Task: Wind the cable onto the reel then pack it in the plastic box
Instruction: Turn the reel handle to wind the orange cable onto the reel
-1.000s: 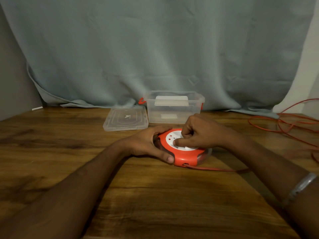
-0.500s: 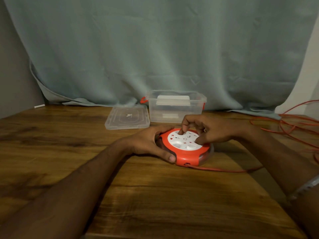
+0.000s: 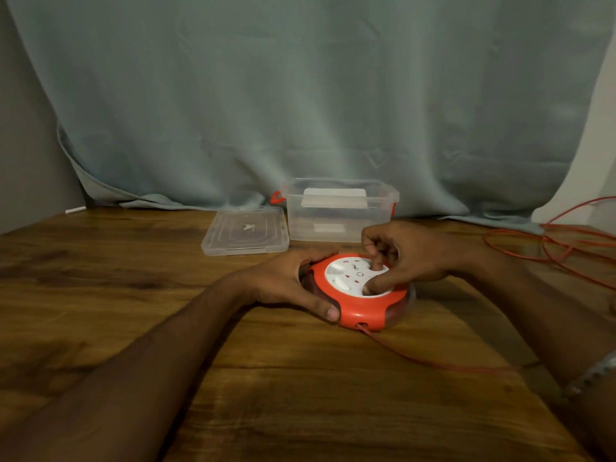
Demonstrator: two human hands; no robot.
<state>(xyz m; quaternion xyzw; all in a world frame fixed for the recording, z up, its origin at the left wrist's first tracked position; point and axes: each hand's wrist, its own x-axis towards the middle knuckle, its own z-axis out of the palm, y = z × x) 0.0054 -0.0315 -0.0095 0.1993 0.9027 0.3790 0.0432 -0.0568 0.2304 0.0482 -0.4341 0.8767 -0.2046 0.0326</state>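
An orange cable reel (image 3: 366, 310) with a round white socket face lies flat on the wooden table (image 3: 133, 295). My left hand (image 3: 286, 281) grips its left rim, thumb along the near edge. My right hand (image 3: 403, 258) sits on the white face with curled fingers, a fingertip and the thumb pressed into its recesses. A thin orange cable (image 3: 433, 361) leaves the reel's near side and runs right to loose loops (image 3: 560, 248) at the table's right end. The clear plastic box (image 3: 340, 211) stands open just behind the reel.
The box's clear lid (image 3: 246, 233) lies flat to the left of the box. A grey-green curtain (image 3: 300, 95) hangs behind the table. A silver bracelet (image 3: 590, 378) circles my right wrist. Bare wood stretches to the left and towards me.
My right hand has turned on the white face, its fingers shifting round from the near-left side to the far-right side. My left hand still holds the rim. The view has drifted slightly.
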